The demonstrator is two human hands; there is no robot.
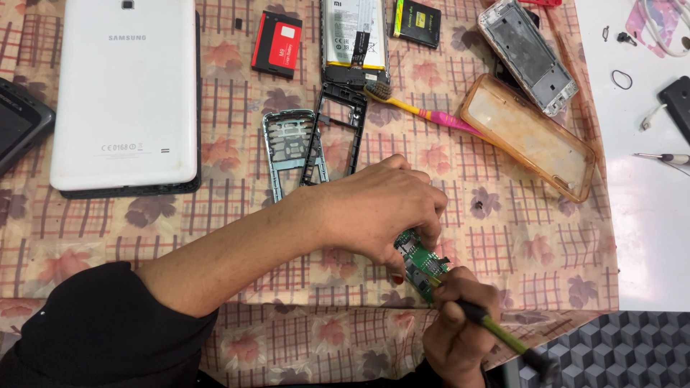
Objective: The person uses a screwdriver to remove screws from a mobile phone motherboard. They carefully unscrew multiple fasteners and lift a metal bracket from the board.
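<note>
My left hand (377,208) is curled over a small green circuit board (419,262) and pins it near the table's front edge. My right hand (460,323) grips a thin tool with a green and black handle (503,334); its tip touches the board's lower end. Just behind my left hand lie a grey phone frame (287,147) and a black phone frame (338,129).
A white tablet (126,93) lies face down at the back left. Phone batteries (277,43), an opened phone (353,39), a pink and yellow toothbrush (424,113), a clear orange case (528,136) and a silver frame (528,54) crowd the patterned cloth (517,237).
</note>
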